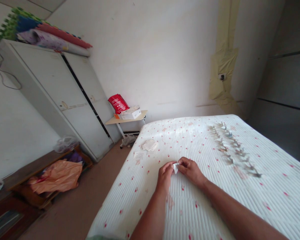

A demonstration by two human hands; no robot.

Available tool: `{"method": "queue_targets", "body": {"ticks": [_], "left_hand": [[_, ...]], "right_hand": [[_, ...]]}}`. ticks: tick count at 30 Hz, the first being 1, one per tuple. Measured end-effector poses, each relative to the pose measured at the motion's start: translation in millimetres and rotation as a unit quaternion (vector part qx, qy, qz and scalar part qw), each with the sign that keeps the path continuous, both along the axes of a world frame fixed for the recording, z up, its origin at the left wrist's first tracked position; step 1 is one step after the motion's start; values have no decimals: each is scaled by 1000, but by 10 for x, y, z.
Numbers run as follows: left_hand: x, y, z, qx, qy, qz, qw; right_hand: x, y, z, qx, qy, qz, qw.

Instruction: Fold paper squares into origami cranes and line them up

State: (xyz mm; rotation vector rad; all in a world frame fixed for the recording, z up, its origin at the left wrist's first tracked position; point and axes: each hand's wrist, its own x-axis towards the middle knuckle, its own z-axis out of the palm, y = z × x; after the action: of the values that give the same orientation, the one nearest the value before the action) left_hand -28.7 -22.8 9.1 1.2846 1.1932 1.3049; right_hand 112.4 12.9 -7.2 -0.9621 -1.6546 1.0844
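Both forearms reach in from the near edge of the mattress (265, 206), meeting toward its middle. The left hand (165, 173) and right hand (191, 170) each pinch an opposite side of a small white folded paper (175, 167), fingertips closed on it and resting on the quilted cover, likely so a crease can be pressed. Farther on, near the left edge, lies a small stack of paper sheets (150, 145) within reach. Toward the far right corner, folded paper figures (231, 146) are laid in rows, apart from the hands. Beyond the bed stands a small side table (126, 120) with a red bag (118, 103).
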Motion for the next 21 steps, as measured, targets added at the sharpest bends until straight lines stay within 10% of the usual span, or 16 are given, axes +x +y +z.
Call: {"method": "queue_targets", "body": {"ticks": [21], "left_hand": [[29, 30, 3, -29, -34, 11, 999]], "right_hand": [[-22, -50, 90, -62, 62, 30, 996]]}}
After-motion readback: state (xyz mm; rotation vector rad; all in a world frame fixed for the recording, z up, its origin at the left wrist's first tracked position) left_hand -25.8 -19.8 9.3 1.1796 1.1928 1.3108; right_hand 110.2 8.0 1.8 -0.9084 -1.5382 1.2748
